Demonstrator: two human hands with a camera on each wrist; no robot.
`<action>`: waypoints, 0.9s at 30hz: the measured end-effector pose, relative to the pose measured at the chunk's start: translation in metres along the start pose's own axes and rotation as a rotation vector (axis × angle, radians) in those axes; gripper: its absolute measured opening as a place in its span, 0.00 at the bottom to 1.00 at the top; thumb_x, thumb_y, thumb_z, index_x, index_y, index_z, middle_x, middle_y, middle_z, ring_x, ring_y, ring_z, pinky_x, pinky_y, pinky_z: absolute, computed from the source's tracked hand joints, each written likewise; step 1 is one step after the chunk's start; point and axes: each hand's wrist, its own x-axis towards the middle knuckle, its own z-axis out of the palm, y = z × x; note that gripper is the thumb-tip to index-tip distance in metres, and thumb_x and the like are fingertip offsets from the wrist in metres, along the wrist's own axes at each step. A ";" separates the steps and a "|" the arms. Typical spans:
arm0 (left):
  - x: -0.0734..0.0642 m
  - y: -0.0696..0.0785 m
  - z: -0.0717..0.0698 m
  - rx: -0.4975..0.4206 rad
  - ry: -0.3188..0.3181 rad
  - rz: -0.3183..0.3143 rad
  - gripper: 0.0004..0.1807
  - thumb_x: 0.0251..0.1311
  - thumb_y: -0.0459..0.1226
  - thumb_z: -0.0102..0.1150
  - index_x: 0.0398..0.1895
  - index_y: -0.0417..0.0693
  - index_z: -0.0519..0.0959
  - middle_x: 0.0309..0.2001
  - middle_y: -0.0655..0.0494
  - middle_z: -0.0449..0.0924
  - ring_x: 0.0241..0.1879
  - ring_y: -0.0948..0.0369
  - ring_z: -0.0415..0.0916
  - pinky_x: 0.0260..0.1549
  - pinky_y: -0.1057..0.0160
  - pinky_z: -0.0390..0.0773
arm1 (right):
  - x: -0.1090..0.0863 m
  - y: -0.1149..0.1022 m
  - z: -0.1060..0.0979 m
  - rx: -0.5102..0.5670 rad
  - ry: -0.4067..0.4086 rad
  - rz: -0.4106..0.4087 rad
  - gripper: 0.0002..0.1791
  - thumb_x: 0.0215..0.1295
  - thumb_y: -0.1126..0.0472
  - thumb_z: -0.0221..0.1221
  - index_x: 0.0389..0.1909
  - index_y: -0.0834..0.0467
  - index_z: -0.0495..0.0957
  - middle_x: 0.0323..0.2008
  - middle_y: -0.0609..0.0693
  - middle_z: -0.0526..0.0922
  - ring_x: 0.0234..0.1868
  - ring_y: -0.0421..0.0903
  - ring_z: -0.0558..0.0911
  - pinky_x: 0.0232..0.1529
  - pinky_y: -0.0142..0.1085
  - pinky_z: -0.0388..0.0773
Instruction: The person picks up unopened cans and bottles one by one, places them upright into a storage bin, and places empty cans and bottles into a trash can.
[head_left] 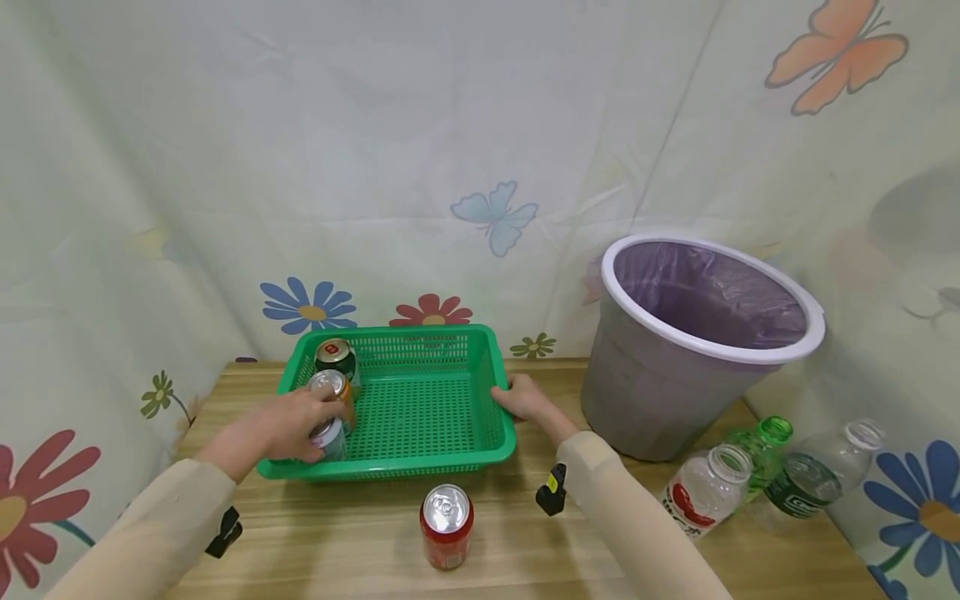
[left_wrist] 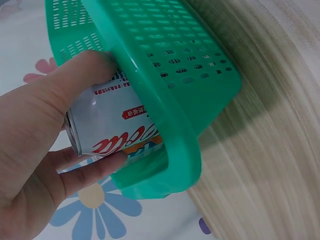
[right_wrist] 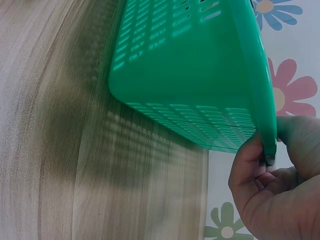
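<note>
A green plastic basket point(head_left: 420, 462) stands on the wooden table. Inside its left end, my left hand point(head_left: 288, 425) holds a white cola can point(left_wrist: 110, 115), thumb on one side and fingers on the other. Beside that can, an orange can point(head_left: 341, 396) and a dark green can point(head_left: 335, 357) stand upright in the basket. My right hand point(head_left: 527, 398) pinches the basket's right rim, thumb over the edge and fingers curled below, as the right wrist view shows. A red can point(head_left: 446, 529) stands upright on the table in front of the basket.
To the right stands a grey bin point(head_left: 645, 392) with a purple liner. Near it are a clear bottle with a red label point(head_left: 701, 496), a green bottle point(head_left: 761, 450) and a clear bottle with a green label point(head_left: 813, 479). A flowered curtain point(head_left: 420, 167) hangs behind the table.
</note>
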 end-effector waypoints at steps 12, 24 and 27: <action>0.002 -0.001 0.005 0.004 -0.007 -0.012 0.24 0.41 0.39 0.70 0.45 0.64 0.76 0.48 0.53 0.72 0.41 0.54 0.72 0.34 0.52 0.76 | -0.001 -0.001 0.000 -0.022 0.001 -0.004 0.15 0.64 0.60 0.50 0.43 0.69 0.74 0.31 0.58 0.81 0.23 0.41 0.80 0.24 0.35 0.80; 0.002 0.000 0.008 -0.002 0.003 -0.006 0.24 0.41 0.38 0.71 0.45 0.60 0.77 0.48 0.53 0.73 0.44 0.53 0.73 0.42 0.49 0.75 | -0.001 0.000 0.000 -0.018 -0.004 -0.002 0.15 0.64 0.60 0.49 0.43 0.68 0.74 0.32 0.59 0.81 0.23 0.42 0.80 0.24 0.34 0.79; 0.003 0.000 0.008 0.001 0.005 -0.007 0.24 0.41 0.38 0.71 0.45 0.59 0.77 0.47 0.53 0.74 0.43 0.54 0.73 0.41 0.50 0.75 | -0.001 0.000 0.000 -0.017 -0.002 -0.005 0.15 0.64 0.60 0.49 0.43 0.69 0.74 0.32 0.59 0.81 0.23 0.42 0.80 0.24 0.34 0.79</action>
